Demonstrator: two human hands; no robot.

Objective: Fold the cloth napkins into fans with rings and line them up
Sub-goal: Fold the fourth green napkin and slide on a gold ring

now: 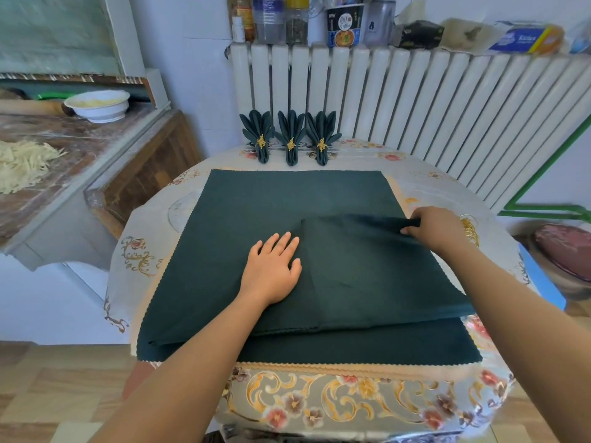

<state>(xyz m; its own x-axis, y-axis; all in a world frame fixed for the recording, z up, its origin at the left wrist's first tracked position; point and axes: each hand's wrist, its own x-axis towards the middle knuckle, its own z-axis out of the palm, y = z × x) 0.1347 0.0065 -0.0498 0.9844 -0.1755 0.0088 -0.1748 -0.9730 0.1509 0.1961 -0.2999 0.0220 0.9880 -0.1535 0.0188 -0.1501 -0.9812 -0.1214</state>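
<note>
A dark green cloth napkin (256, 212) lies spread over the round table, with its right part folded over toward the middle. My left hand (271, 270) presses flat on the cloth beside the fold's edge. My right hand (438, 231) pinches the folded flap's far corner at the right. Three finished green fan napkins (291, 135) with gold rings stand in a row at the table's far edge. A loose gold ring (470, 228) lies just right of my right hand. More green cloth (383, 346) shows underneath at the front.
The table (351, 401) wears a floral cover. A white radiator (415, 100) stands behind it, with jars and boxes on top. A counter at the left holds a white bowl (97, 105) and shredded food (22, 164). A covered pot (566, 251) sits on the floor at the right.
</note>
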